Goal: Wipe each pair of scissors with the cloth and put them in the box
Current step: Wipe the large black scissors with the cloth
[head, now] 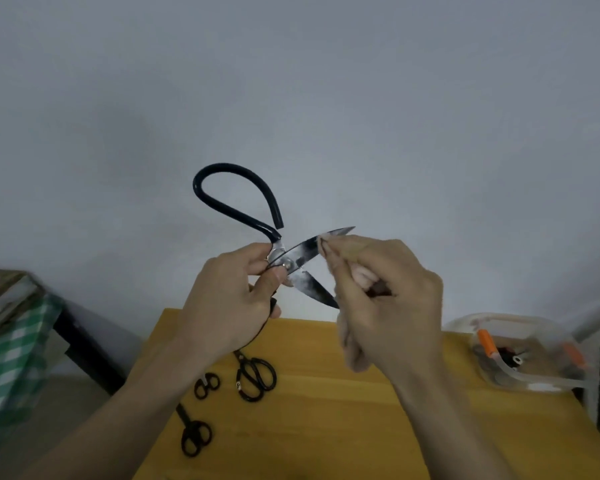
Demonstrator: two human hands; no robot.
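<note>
Left hand: the left hand was raised above the desk's far edge; its fingers and thumb were curled round the large scissors at the pivot and the lower handle, thumb pressed just beside the rivet
Right hand: the right hand was held up level with the left; its fingers were closed on the cloth, pinching a fold of it against the upper blade near the tip; the rest of the cloth hung down under the palm
Large scissors: held in the air, blades spread apart; the upper blade pointed right with its tip showing past the cloth; the lower blade pointed down and right, its tip hidden behind the right hand; one black looped handle stood up and to the left, clear of both hands
Desk: the wooden desk lay below the hands; three smaller pairs of black scissors lay on its left half: one nearest the far edge, a tiny pair just left of it, another closer to the near edge
Box: the clear box stood at the desk's right edge, well apart from the hands; it held blurred items, some orange
Off the desk: a green checked cloth hung at the left
</note>
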